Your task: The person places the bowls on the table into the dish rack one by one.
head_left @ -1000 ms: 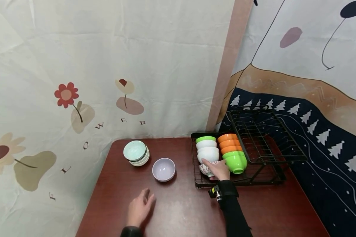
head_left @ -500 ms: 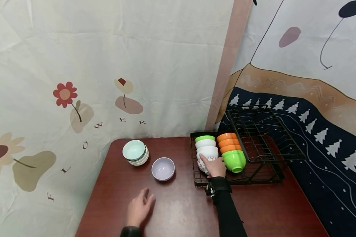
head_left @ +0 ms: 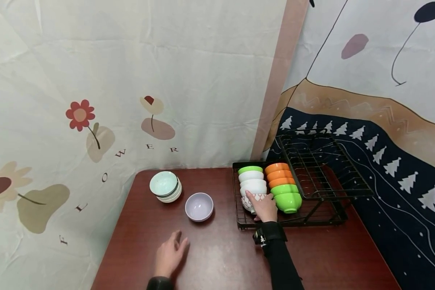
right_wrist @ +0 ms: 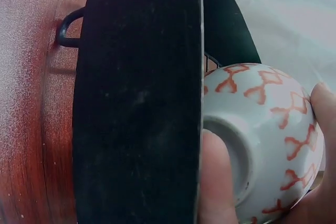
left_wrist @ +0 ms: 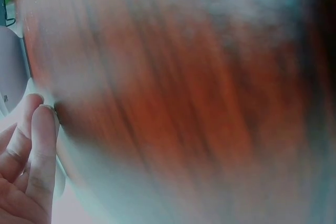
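My right hand (head_left: pixel 265 208) grips a white bowl with a red pattern (right_wrist: pixel 283 129) at the front of the rack's left row. In the right wrist view one finger lies by the bowl's foot ring and others reach round toward its rim. The bowl is tipped on its side, its base facing the front. Behind it stand white bowls (head_left: pixel 253 186) and a green-rimmed one (head_left: pixel 250 169). My left hand (head_left: pixel 168 253) hovers low over the table with fingers loosely bent, holding nothing. Nearest to it is a lilac bowl (head_left: pixel 199 207), upright on the table.
The black wire dish rack (head_left: pixel 246 223) has a raised upper tier (head_left: pixel 333 169) on its right. A second row holds orange bowls (head_left: pixel 280 175) and green bowls (head_left: pixel 288 201). Several bowls, a mint one (head_left: pixel 164 184) on top, stack at the table's back left.
My right hand has pushed the patterned bowl slightly back and left, closer against the white bowls. The front green bowl has shifted slightly forward. The left hand stays put.
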Demonstrator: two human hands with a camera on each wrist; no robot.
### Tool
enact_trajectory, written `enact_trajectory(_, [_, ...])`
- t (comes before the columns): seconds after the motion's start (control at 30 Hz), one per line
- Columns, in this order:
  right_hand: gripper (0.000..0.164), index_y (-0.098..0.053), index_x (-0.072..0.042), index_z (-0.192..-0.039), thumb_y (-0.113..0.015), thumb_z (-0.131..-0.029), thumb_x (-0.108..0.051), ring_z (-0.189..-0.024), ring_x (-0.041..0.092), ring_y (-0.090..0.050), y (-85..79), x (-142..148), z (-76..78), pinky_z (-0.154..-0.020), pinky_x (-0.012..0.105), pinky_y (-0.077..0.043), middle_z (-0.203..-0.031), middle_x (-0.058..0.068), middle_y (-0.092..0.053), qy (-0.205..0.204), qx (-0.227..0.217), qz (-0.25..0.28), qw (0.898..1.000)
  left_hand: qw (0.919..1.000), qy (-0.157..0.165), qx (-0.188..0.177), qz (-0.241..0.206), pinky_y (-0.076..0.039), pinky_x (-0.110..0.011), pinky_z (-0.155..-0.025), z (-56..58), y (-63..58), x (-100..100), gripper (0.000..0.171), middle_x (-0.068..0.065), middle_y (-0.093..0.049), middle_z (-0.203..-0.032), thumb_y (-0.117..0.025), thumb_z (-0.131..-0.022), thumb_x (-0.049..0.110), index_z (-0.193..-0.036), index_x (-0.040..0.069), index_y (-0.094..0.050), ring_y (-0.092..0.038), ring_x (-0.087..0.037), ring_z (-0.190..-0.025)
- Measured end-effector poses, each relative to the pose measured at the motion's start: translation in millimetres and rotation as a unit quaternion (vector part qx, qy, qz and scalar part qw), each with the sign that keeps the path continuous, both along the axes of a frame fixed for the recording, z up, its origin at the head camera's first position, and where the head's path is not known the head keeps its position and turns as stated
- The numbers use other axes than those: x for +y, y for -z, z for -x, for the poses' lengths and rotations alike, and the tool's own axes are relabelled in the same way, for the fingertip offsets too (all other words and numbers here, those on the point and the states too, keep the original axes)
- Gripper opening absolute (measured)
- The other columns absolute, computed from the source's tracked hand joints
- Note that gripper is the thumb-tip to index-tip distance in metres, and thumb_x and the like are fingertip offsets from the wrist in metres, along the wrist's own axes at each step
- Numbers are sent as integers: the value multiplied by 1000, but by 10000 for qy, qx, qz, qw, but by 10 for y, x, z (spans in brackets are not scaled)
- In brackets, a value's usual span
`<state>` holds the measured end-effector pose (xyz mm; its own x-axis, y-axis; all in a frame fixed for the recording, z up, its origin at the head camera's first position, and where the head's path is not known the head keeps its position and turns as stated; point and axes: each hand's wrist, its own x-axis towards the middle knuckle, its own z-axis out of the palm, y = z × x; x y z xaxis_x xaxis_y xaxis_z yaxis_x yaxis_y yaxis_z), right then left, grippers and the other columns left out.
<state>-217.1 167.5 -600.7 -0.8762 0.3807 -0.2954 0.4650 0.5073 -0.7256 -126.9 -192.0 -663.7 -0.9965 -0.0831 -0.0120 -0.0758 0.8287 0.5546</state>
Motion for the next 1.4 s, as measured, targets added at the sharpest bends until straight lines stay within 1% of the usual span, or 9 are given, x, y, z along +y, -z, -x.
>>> enact_trajectory(0.37, [121, -20, 21, -163, -62, -101, -73, -53, 28, -70, -61, 49, -53, -74, 46, -64, -155, 54, -38, -186, 100, -346, 9992, 10000, -5, 9, -7, -47, -37, -70, 9, 13, 10, 51, 9, -58, -67, -76, -104, 38, -142, 4, -70, -50, -9, -62])
enact_trajectory(0.5, [116, -25, 22, -161, -60, -103, -72, -92, 48, -77, -154, 53, -106, -96, 58, -62, -154, 52, -42, -255, 249, -604, 9975, 10000, 3, 24, -37, -47, -36, -70, 7, 18, 5, 50, 9, -58, -68, -76, -104, 37, -142, 4, -70, -49, -9, -62])
enact_trajectory(0.63, [111, -27, 17, -164, -63, -103, -69, -131, 64, -56, -296, 102, -199, -113, 71, -50, -156, 49, -41, -286, 547, -650, 9960, 9999, 62, 96, -40, -49, -37, -70, -5, 23, -5, 50, 9, -58, -67, -77, -104, 36, -141, 3, -71, -51, -9, -63])
enact_trajectory(0.8, [102, -27, 4, -171, -69, -104, -59, -127, 58, -63, -377, 218, -374, -102, 70, -55, -164, 38, -40, -651, 1309, -917, 9850, 9999, 108, 127, 3, -48, -36, -69, -11, 26, -12, 50, 10, -57, -66, -78, -103, 35, -140, 3, -71, -50, -8, -62])
enact_trajectory(0.93, [96, -33, -7, -172, -82, -99, -45, -127, 49, -65, -260, 324, -606, -96, 67, -57, -165, 27, -45, -1224, 2245, -1470, 9555, 9998, 162, 110, 44, -46, -35, -68, -3, 32, -12, 53, 11, -57, -66, -81, -101, 36, -142, 3, -70, -49, -8, -61])
enact_trajectory(1.03, [103, -35, -11, -173, -90, -91, -41, -148, 49, -51, -108, 434, -829, -112, 71, -48, -170, 23, -43, -1646, 2667, -1947, 9294, 9996, 219, 174, 71, -47, -35, -67, -3, 33, -14, 55, 12, -57, -66, -83, -99, 37, -141, 4, -71, -49, -7, -61])
enact_trajectory(1.13, [111, -34, -11, -173, -92, -85, -48, -159, 47, -38, 45, 565, -1058, -128, 69, -34, -175, 22, -40, -1861, 2646, -2486, 9130, 9992, 294, 241, 105, -49, -36, -68, -9, 43, -17, 57, 13, -56, -66, -85, -97, 38, -140, 4, -71, -49, -6, -61])
enact_trajectory(1.27, [119, -30, -9, -175, -89, -84, -58, -167, 44, -30, 222, 721, -1360, -143, 54, -6, -177, 24, -37, -1792, 2236, -2779, 9169, 9988, 374, 266, 143, -52, -37, -71, -26, 43, -20, 60, 14, -56, -66, -88, -94, 40, -140, 5, -72, -51, -6, -63])
enact_trajectory(1.4, [121, -28, -5, -174, -87, -86, -63, -165, 48, -31, 366, 836, -1594, -142, 59, -5, -177, 26, -36, -1705, 1721, -2634, 9338, 9985, 428, 287, 194, -54, -40, -74, -38, 26, -18, 63, 14, -56, -67, -91, -89, 38, -139, 5, -72, -52, -7, -65])
